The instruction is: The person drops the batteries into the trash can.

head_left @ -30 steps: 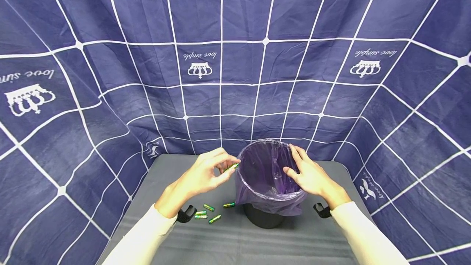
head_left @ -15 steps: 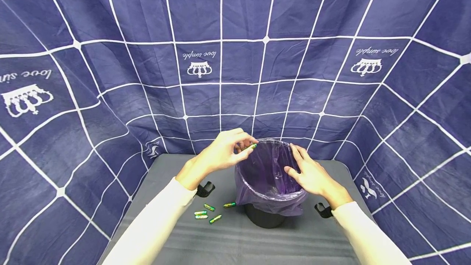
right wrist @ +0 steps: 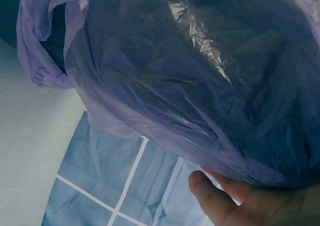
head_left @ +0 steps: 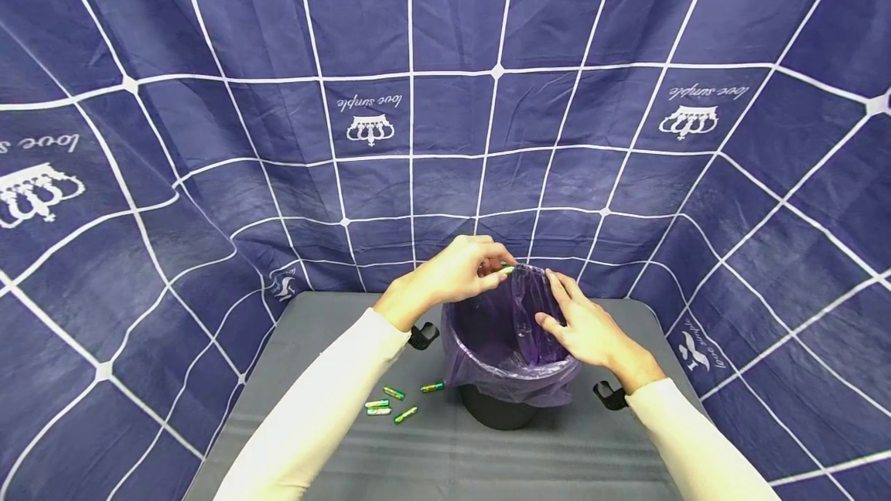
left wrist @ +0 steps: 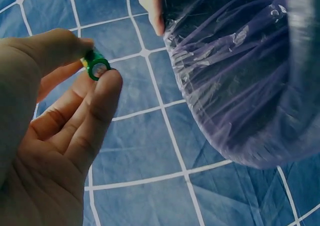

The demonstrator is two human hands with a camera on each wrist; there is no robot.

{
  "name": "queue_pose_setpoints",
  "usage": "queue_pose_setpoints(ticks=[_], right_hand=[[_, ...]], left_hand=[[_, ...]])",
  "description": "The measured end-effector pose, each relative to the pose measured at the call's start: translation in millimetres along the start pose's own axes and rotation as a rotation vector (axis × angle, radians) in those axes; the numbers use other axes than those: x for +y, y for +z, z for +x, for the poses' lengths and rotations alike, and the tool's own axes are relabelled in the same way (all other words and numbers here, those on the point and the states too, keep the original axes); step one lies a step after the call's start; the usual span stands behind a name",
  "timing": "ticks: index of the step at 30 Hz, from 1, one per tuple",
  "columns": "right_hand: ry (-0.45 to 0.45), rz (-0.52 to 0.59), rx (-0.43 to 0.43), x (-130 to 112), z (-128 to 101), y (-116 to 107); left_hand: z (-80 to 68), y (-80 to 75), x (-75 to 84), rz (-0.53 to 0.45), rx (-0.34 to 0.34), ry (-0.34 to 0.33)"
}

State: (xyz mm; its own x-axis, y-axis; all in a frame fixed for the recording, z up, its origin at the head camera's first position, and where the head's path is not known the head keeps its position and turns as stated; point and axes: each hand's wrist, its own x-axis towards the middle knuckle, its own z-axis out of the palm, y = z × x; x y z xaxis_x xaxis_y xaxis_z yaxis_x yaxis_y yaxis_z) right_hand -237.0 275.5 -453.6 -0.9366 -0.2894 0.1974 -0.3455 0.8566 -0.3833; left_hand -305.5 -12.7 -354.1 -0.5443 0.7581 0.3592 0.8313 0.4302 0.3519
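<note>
In the head view my left hand (head_left: pixel 459 270) pinches a small green-and-yellow battery (head_left: pixel 508 270) between thumb and fingertips. It is raised at the far left part of the bin's rim and overlaps it in this view. The left wrist view shows the flat metal end of the battery (left wrist: pixel 98 67) facing the camera. My right hand (head_left: pixel 590 335) rests on the right rim of the black bin (head_left: pixel 497 410), fingers fairly straight and thumb apart. A thin purple bag (head_left: pixel 511 383) lines this bin and folds over its rim. The right wrist view shows the thumb beside the bag (right wrist: pixel 150 86).
Several more batteries (head_left: pixel 394 393) lie on the grey table surface (head_left: pixel 334 331), left of the bin. A blue cloth (head_left: pixel 445 122) with white grid lines stands behind and at both sides. Black straps (head_left: pixel 423 335) show near both wrists.
My left hand has moved right and away from me with the battery, from the bin's left rim to its far rim. The right hand has stayed in place.
</note>
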Motion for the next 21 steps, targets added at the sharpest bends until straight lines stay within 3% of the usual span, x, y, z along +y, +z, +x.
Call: queue_pose_setpoints(ticks=[10, 16, 21], right_hand=[[0.002, -0.006, -0.008, 1, 0, -1], [-0.003, -0.001, -0.004, 0, 0, -2], [0.000, -0.001, -0.003, 1, 0, -1]], left_hand=[[27.1, 4.8, 4.9, 0.092, -0.100, -0.011], [30.7, 3.6, 4.5, 0.121, -0.126, -0.040], [25.5, 0.7, 2.3, 0.117, -0.154, -0.099]])
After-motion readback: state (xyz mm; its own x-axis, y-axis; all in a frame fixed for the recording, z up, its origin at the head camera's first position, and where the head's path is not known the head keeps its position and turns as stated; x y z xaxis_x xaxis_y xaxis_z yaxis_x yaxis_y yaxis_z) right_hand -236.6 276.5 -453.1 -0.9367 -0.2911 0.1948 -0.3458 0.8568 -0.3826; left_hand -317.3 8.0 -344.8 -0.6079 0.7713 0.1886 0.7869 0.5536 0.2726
